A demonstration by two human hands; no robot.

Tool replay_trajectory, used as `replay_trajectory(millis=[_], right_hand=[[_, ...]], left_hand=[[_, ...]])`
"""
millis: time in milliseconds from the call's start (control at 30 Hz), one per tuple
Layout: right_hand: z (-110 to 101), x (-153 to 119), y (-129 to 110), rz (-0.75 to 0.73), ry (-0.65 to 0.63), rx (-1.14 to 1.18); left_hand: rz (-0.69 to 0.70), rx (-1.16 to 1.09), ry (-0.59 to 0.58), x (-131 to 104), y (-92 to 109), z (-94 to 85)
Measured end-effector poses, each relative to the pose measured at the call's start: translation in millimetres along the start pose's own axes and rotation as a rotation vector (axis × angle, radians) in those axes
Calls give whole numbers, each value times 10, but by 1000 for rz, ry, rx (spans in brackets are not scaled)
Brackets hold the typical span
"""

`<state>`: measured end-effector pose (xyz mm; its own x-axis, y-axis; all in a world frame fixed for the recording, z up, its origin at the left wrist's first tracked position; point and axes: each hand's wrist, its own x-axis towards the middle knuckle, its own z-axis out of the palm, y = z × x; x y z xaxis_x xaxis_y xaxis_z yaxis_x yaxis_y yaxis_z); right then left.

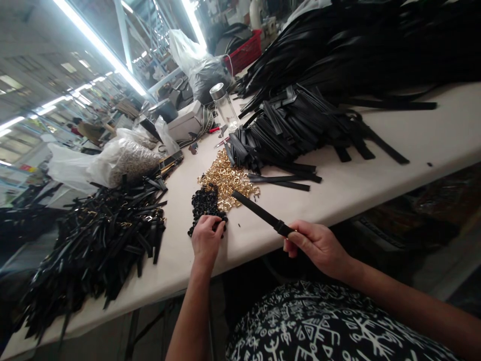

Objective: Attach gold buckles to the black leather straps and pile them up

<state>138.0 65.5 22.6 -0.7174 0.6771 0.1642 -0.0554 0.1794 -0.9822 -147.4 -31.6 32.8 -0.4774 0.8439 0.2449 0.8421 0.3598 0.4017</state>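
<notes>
My right hand [315, 245] grips one end of a black strap [259, 210] between thumb and fingers. The strap points up and left over the table, and a black keeper loop [280, 226] sits around it close to my fingers. At the near edge of a pile of small black loops [205, 203], my left hand [208, 233] has thumb and fingertips pinched together. What lies between those fingertips is too small to make out. Gold metal buckles [227, 178] form a heap just behind the black loops.
Cut black straps [289, 125] are stacked behind the buckles, with longer black strips [361, 50] beyond. Straps with gold fittings [101, 235] heap up at left. A glass bottle [225, 108], a filled plastic bag [124, 158] and a red basket [244, 52] stand farther back.
</notes>
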Motion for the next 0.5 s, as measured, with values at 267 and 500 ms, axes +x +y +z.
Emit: replay_trajectory(millis=[267, 500], right_hand=[[-47, 146, 42, 21, 41, -90], [-106, 273, 51, -6, 115, -196]], left_hand=[[26, 45, -30, 108, 80, 58], [-171, -58, 114, 114, -390, -426]])
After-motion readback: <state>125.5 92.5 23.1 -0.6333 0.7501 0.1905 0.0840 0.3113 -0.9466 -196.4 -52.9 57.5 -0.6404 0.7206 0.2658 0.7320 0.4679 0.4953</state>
